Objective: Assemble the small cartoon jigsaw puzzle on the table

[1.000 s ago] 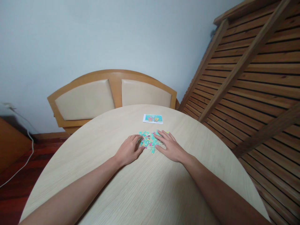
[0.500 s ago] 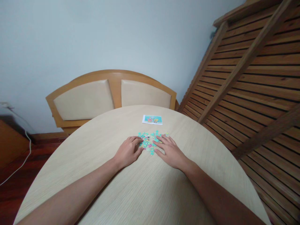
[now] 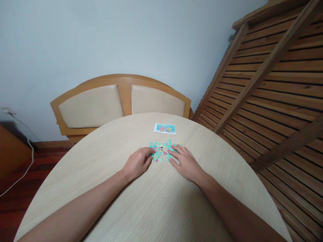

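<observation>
The pieces [image 3: 159,154] lay in a loose, shallow heap on the tabletop [image 3: 121,141], between my two hands, mostly teal with some pink and yellow among them. Their near edge had just changed: half a second before, a little teal clump jutted from it toward me, and by this moment it no longer stuck out, so the edge ran flatter. I judged that a small shift, leaving the heap slightly more compact on my side and otherwise much as it was. None looked joined, though they were too small for me to be sure.

My left grip [image 3: 137,163] rested at the left edge of the pieces, fingers bent and touching that edge, thumb apart from them; I saw nothing pinched there, but the undersides of the fingertips were hidden. My right grip [image 3: 186,164] was slack and spread, its fingers reaching over the right edge of the pieces, clasping nothing that I could see. Both had barely moved.

Beyond the pieces, well apart from them, the card [image 3: 165,128] lay flat and unmoved, its printed picture facing up. Farther beyond the pieces stood the headboard [image 3: 127,97], and off to their right leaned the slats [image 3: 271,116].
</observation>
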Action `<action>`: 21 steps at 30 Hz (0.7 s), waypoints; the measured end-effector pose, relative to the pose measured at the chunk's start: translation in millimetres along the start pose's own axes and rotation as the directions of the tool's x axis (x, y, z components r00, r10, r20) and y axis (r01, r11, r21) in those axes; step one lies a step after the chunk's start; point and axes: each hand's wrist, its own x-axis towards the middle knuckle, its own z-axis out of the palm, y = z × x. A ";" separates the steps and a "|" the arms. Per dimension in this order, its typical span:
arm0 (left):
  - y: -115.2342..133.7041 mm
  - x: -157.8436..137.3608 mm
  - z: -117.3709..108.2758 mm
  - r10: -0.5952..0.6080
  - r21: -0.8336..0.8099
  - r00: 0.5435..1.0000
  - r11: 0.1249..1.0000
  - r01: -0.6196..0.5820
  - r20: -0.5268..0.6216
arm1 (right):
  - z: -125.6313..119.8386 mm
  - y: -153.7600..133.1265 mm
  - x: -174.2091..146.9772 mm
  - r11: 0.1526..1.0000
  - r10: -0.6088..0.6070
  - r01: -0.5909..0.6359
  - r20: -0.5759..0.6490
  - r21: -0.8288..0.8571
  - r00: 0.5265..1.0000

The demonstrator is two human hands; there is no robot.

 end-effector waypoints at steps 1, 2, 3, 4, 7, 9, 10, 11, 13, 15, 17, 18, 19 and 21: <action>1.5 -0.1 -0.9 0.002 0.013 1.000 1.000 -0.002 -0.013 | 0.0 0.2 0.0 1.000 -0.014 0.014 0.002 0.008 1.000; 3.0 -0.2 -1.9 0.003 0.027 1.000 1.000 -0.002 -0.023 | 0.0 -0.2 0.0 0.999 -0.036 0.036 0.006 0.017 0.999; 4.4 -0.3 -2.7 0.003 0.041 1.000 0.999 -0.002 -0.028 | -0.1 -0.9 -0.1 0.998 -0.057 0.057 0.009 0.025 0.998; 5.4 -0.4 -3.5 0.004 0.051 1.000 0.999 -0.002 -0.029 | -0.1 -1.8 -0.2 0.997 -0.071 0.070 0.008 0.032 0.997; 6.6 -1.0 -5.5 0.019 0.059 1.000 0.998 -0.018 -0.009 | -0.4 -3.3 -0.4 0.997 -0.064 0.065 -0.020 0.036 0.998; 7.4 -2.0 -7.1 0.027 0.061 1.000 0.998 -0.027 -0.001 | -0.8 -3.0 -0.1 0.998 -0.055 0.057 -0.039 0.037 0.998; 8.3 -2.7 -8.1 0.032 0.064 0.999 0.997 -0.032 0.003 | -1.1 -2.7 0.0 0.997 -0.061 0.063 -0.042 0.041 0.997; 9.7 -3.5 -9.1 0.039 0.072 0.999 0.997 -0.040 0.010 | -1.4 -2.5 0.2 0.996 -0.070 0.072 -0.043 0.046 0.997; 13.7 -5.3 -11.4 0.065 0.106 0.997 0.992 -0.068 0.032 | -1.9 -2.8 0.3 0.994 -0.092 0.094 -0.040 0.055 0.995; 18.4 -6.8 -13.2 0.100 0.148 0.993 0.983 -0.107 0.058 | -2.0 -3.7 0.0 0.992 -0.115 0.116 -0.034 0.053 0.993; 22.1 -7.5 -14.0 0.129 0.181 0.989 0.973 -0.141 0.075 | -2.2 -4.7 -0.7 0.990 -0.131 0.132 -0.032 0.047 0.991; 23.2 -7.6 -14.0 0.142 0.188 0.987 0.970 -0.154 0.080 | -2.4 -5.2 -1.1 0.990 -0.136 0.137 -0.034 0.046 0.990; 23.8 -7.4 -13.7 0.151 0.188 0.985 0.968 -0.164 0.082 | -2.7 -5.6 -1.4 0.989 -0.139 0.141 -0.039 0.046 0.990; 23.3 -6.6 -12.3 0.166 0.171 0.982 0.969 -0.178 0.085 | -3.4 -6.9 -1.8 0.987 -0.148 0.150 -0.052 0.054 0.988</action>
